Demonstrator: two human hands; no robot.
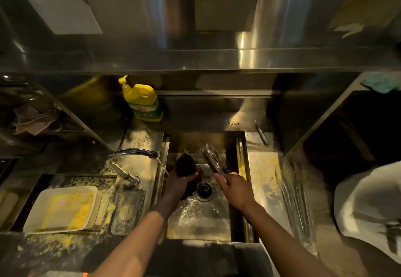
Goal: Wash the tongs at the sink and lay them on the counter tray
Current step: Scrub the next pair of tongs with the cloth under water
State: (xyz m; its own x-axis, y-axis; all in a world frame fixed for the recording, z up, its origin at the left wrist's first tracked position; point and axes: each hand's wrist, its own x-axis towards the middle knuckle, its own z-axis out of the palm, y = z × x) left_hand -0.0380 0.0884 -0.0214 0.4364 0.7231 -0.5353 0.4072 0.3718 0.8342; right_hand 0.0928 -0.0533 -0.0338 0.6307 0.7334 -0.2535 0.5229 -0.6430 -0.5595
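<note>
One pair of tongs (213,160) and one dark scrubber (186,165) sit at the frame's centre, above one sink (199,218) with one drain (204,190). Two hands: left hand (180,182), right hand (235,186). One faucet (130,157) is centre-left, one yellow bottle (144,101) upper centre-left, one white tray (63,208) and one clear container (128,210) lower left, and one teal cloth (380,83) upper right.

One head-worn view — looking steeply down from close above the sink (199,218), facing the steel backsplash (195,29) behind it.
</note>
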